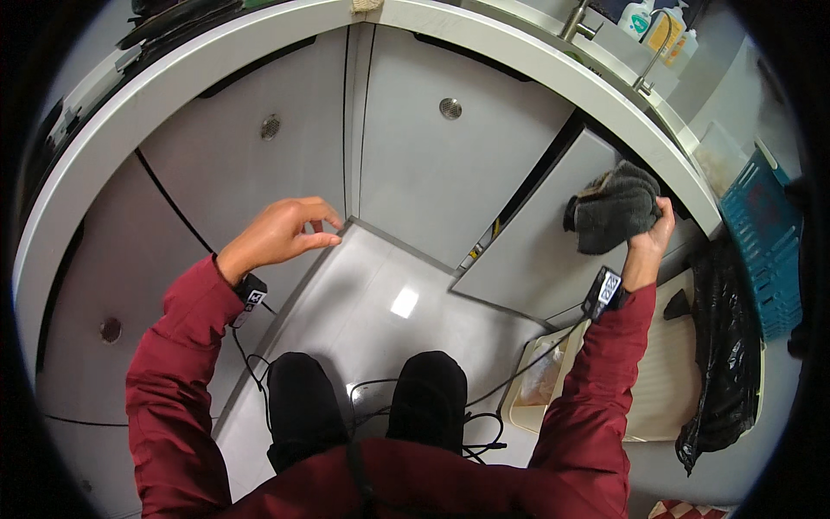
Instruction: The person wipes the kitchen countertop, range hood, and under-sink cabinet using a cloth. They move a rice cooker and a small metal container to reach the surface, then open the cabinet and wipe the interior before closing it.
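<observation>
My right hand [653, 232] grips a dark grey cloth [613, 211], bunched in folds, in front of a cabinet door [519, 259] on the right. That door stands slightly ajar, with a dark gap along its left edge. Through the gap a bit of yellow-and-white piping [475, 252] shows near the bottom. Out to the left, my left hand [285, 232] holds nothing; its thumb and fingers curve apart before a grey cabinet door [249, 123]. Each wrist wears a small black device with a printed tag.
A white countertop [447, 19] curves around above the cabinets, with a faucet [576, 23] and soap bottles [655, 29] at upper right. A teal basket [762, 240] and a beige bin [668, 389] with a black bag [726, 363] stand right. Cables [480, 428] trail by my legs.
</observation>
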The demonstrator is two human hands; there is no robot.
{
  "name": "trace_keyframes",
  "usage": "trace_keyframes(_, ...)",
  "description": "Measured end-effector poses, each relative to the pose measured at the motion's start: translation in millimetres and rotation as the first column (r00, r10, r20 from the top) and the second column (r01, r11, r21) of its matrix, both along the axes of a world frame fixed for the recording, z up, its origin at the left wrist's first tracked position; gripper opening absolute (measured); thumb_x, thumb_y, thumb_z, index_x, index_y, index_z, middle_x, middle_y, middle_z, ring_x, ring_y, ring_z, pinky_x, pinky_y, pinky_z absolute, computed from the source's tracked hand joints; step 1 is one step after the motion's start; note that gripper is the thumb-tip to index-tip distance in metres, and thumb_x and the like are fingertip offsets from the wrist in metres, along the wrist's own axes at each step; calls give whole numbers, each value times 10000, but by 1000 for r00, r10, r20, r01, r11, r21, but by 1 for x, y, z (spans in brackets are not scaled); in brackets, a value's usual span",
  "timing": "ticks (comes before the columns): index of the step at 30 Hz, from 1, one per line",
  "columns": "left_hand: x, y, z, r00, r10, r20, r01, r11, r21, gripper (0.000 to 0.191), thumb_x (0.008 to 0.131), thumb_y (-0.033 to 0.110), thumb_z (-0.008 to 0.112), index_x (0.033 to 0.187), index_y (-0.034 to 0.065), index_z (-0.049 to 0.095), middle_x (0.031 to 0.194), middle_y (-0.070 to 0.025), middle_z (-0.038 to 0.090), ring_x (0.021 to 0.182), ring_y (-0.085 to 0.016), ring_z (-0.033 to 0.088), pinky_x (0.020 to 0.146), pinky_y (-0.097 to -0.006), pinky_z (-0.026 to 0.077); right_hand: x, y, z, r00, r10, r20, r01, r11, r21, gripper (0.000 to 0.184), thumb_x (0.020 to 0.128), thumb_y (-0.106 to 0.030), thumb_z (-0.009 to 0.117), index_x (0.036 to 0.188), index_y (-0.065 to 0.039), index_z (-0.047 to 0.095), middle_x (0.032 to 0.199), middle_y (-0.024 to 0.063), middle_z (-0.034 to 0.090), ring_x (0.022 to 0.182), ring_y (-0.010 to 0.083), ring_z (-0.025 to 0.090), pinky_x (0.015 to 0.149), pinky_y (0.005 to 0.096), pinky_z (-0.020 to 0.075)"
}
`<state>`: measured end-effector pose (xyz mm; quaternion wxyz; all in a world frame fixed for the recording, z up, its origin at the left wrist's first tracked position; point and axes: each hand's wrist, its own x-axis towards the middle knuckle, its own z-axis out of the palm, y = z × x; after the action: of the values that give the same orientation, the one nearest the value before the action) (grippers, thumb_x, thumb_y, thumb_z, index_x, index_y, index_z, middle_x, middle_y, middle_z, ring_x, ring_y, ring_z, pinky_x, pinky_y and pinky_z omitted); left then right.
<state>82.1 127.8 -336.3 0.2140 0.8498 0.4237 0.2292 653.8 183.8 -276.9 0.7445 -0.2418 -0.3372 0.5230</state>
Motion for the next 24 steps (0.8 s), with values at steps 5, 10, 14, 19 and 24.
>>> trace_keyframes(5, 38, 56, 3, 989, 7, 148, -2, 999, -38, 301, 862, 268, 690, 1089, 76, 642, 1042, -56, 655, 840, -159, 627, 707, -303, 497, 3, -86, -5, 993, 108, -48, -110, 993, -46, 359, 734, -167, 532, 1009, 41, 632, 977, 169, 674, 850, 296, 654, 785, 396, 542)
trace_keyframes(10, 103, 117, 24, 788, 87, 609, 118, 951, -287, 537, 930, 316, 599, 1341, 3, 455, 1249, -112, 578, 1071, -196, 606, 839, -319, 505, 26, -166, -7, 1000, -23, -18, 22, 999, -38, 398, 757, -175, 500, 1091, 5, 619, 970, 152, 675, 869, 287, 653, 816, 405, 532)
trace_keyframes(14, 158, 171, 51, 417, 191, 888, 367, 859, -357, 608, 982, 236, 486, 1442, -43, 201, 1439, -198, 364, 1250, -279, 484, 977, -363, 475, 20, -206, -1, 952, -238, 192, 242, 970, 1, 394, 798, -165, 464, 1113, 22, 608, 1003, 150, 667, 890, 265, 635, 828, 353, 518)
trace_keyframes(19, 198, 220, 72, 58, 303, 951, 530, 798, -287, 303, 956, 17, 371, 1232, -108, 362, 1289, -243, 429, 1219, -374, 480, 1003, -498, 479, 12, -248, -6, 919, -384, 89, 393, 910, -135, 430, 842, -312, 472, 1059, 21, 637, 1046, 154, 662, 937, 282, 613, 899, 372, 469)
trace_keyframes(24, 222, 263, 54, -176, 328, 928, 649, 748, -142, 252, 922, -20, 438, 1152, -118, 407, 1161, -203, 456, 1147, -340, 504, 1026, -470, 461, 25, -245, -9, 763, -510, 396, 534, 843, 57, 380, 830, -233, 457, 1069, 14, 621, 977, 128, 659, 863, 231, 612, 805, 342, 493)
